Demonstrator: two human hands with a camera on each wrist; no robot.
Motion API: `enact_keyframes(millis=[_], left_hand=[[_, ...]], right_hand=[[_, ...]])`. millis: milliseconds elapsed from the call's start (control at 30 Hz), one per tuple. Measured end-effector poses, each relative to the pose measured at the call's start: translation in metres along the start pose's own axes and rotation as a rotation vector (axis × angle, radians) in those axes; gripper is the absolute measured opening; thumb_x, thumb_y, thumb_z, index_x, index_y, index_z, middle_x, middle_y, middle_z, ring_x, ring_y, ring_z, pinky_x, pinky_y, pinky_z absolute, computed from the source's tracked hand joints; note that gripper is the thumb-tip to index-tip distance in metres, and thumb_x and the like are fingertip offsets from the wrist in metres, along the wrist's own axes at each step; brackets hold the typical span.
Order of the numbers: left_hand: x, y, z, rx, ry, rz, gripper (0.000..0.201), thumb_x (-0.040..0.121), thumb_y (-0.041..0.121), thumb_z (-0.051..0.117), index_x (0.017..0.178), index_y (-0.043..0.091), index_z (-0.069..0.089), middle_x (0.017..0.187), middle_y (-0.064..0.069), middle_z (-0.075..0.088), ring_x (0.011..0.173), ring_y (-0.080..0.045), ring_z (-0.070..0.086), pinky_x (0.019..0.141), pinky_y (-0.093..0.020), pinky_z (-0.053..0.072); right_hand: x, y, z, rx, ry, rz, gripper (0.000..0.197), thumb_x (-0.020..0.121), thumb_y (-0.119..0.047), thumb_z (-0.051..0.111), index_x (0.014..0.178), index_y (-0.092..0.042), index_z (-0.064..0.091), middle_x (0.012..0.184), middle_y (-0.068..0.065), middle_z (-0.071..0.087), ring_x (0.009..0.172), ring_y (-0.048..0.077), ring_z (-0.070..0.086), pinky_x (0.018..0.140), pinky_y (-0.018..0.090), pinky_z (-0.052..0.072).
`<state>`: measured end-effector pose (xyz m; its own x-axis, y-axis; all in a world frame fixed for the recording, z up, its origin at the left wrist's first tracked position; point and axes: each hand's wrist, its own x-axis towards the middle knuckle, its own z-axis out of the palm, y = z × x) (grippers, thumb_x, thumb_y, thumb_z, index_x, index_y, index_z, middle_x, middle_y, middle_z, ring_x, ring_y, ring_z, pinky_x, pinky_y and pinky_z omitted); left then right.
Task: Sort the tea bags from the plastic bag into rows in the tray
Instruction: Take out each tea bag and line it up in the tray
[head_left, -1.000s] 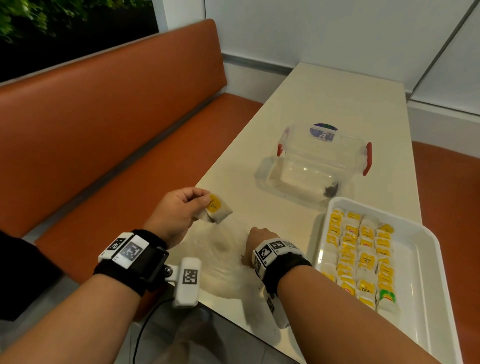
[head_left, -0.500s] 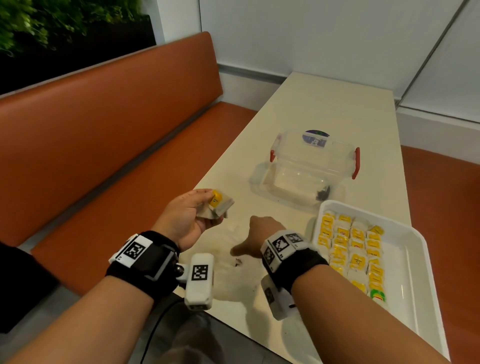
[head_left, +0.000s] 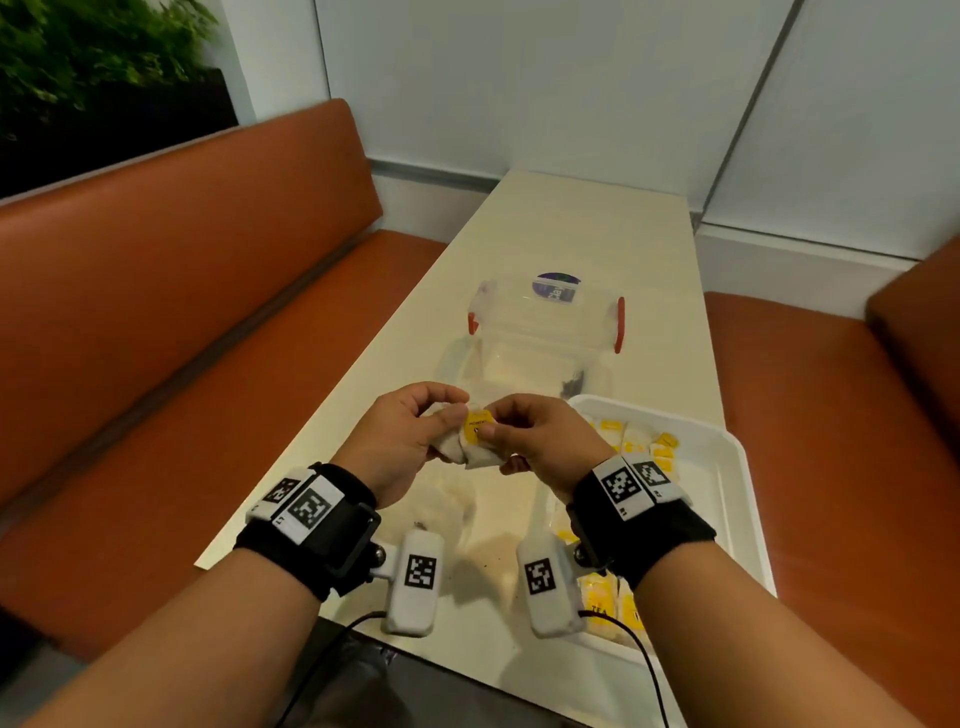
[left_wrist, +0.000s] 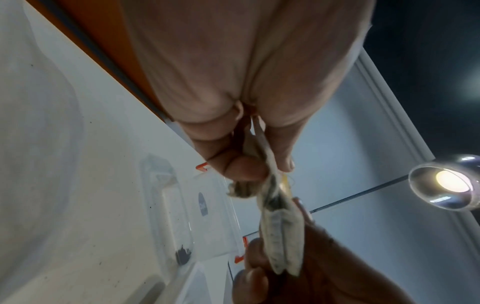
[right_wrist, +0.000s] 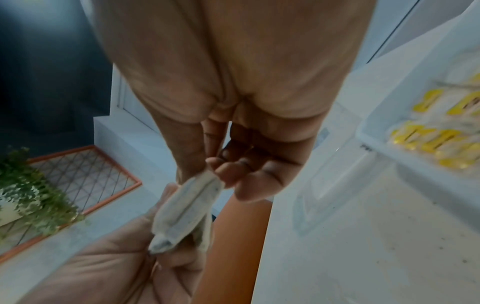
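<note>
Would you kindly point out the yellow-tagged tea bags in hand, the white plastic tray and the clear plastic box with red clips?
Yellow-tagged tea bags (head_left: 477, 434): head view, yellow tag.
White plastic tray (head_left: 730, 470): head view, bare floor.
Clear plastic box with red clips (head_left: 618, 325): head view, right clip.

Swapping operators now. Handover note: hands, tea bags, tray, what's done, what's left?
Left hand and right hand together pinch a small bunch of tea bags above the table, left of the tray.
Done: rows of tea bags with yellow tags already lie in the tray.
Left: separate the held bunch and lay it in the rows. The plastic bag lies flat on the table under the hands; I cannot tell whether any bags remain in it.
</note>
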<state>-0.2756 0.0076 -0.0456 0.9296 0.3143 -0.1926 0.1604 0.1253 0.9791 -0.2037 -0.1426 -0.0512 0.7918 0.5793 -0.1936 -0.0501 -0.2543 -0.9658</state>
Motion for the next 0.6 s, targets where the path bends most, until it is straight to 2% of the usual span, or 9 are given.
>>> enact_keyframes(millis=[100, 200, 267, 333, 400, 467, 600], left_hand=[[-0.001, -0.004, 0.012, 0.024, 0.013, 0.021, 0.010, 0.093, 0.007, 0.056, 0.096, 0.011, 0.065, 0.090, -0.010, 0.060, 0.072, -0.021, 0.054, 0.058, -0.030, 0.046], [-0.003, -0.002, 0.024, 0.170, -0.041, 0.069, 0.011, 0.094, 0.008, 0.058, 0.097, 0.012, 0.067, 0.084, -0.004, 0.059, 0.068, -0.017, 0.050, 0.048, -0.021, 0.042], [-0.005, 0.002, 0.033, 0.371, -0.127, 0.130, 0.013, 0.093, 0.012, 0.059, 0.102, 0.015, 0.068, 0.086, 0.002, 0.062, 0.072, -0.011, 0.054, 0.056, -0.018, 0.045], [-0.007, 0.007, 0.045, 0.551, -0.248, 0.209, 0.016, 0.092, 0.017, 0.061, 0.103, 0.026, 0.067, 0.090, 0.007, 0.065, 0.080, -0.007, 0.059, 0.068, -0.020, 0.046], [-0.010, 0.011, 0.062, 0.647, -0.322, 0.266, 0.018, 0.090, 0.018, 0.062, 0.096, 0.035, 0.067, 0.087, 0.009, 0.068, 0.080, -0.002, 0.060, 0.071, -0.017, 0.046], [-0.012, 0.010, 0.079, 0.702, -0.331, 0.309, 0.018, 0.089, 0.018, 0.063, 0.086, 0.035, 0.068, 0.084, 0.011, 0.070, 0.080, 0.002, 0.061, 0.070, -0.014, 0.045], [-0.014, 0.002, 0.106, 0.746, -0.339, 0.341, 0.017, 0.090, 0.017, 0.062, 0.082, 0.031, 0.069, 0.084, 0.007, 0.071, 0.084, -0.009, 0.062, 0.072, -0.024, 0.047]], right_hand=[[-0.016, 0.002, -0.018, 0.105, 0.045, -0.026, 0.009, 0.088, -0.007, 0.065, 0.083, -0.014, 0.064, 0.080, 0.005, 0.065, 0.068, 0.017, 0.059, 0.059, 0.028, 0.049], [-0.031, 0.002, -0.042, 0.044, 0.080, -0.064, 0.012, 0.088, -0.006, 0.065, 0.081, -0.016, 0.062, 0.074, 0.001, 0.062, 0.060, 0.012, 0.057, 0.056, 0.028, 0.048], [-0.040, 0.002, -0.057, -0.106, 0.095, -0.090, 0.013, 0.087, -0.008, 0.066, 0.080, -0.017, 0.061, 0.070, -0.003, 0.062, 0.060, 0.012, 0.056, 0.058, 0.030, 0.048], [-0.050, 0.001, -0.069, -0.223, 0.094, -0.114, 0.012, 0.087, -0.012, 0.067, 0.080, -0.020, 0.062, 0.071, -0.003, 0.062, 0.063, 0.013, 0.057, 0.060, 0.033, 0.049], [-0.059, -0.001, -0.079, -0.295, 0.096, -0.132, 0.011, 0.087, -0.015, 0.068, 0.080, -0.021, 0.061, 0.075, -0.001, 0.063, 0.064, 0.014, 0.057, 0.061, 0.035, 0.049], [-0.068, -0.003, -0.088, -0.384, 0.111, -0.138, 0.011, 0.087, -0.019, 0.068, 0.081, -0.021, 0.059, 0.076, -0.003, 0.064, 0.063, 0.011, 0.058, 0.061, 0.034, 0.050], [-0.083, 0.001, -0.108, -0.528, 0.140, -0.125, 0.011, 0.087, -0.026, 0.068, 0.096, -0.024, 0.062, 0.083, -0.007, 0.065, 0.066, 0.006, 0.058, 0.062, 0.027, 0.049]])
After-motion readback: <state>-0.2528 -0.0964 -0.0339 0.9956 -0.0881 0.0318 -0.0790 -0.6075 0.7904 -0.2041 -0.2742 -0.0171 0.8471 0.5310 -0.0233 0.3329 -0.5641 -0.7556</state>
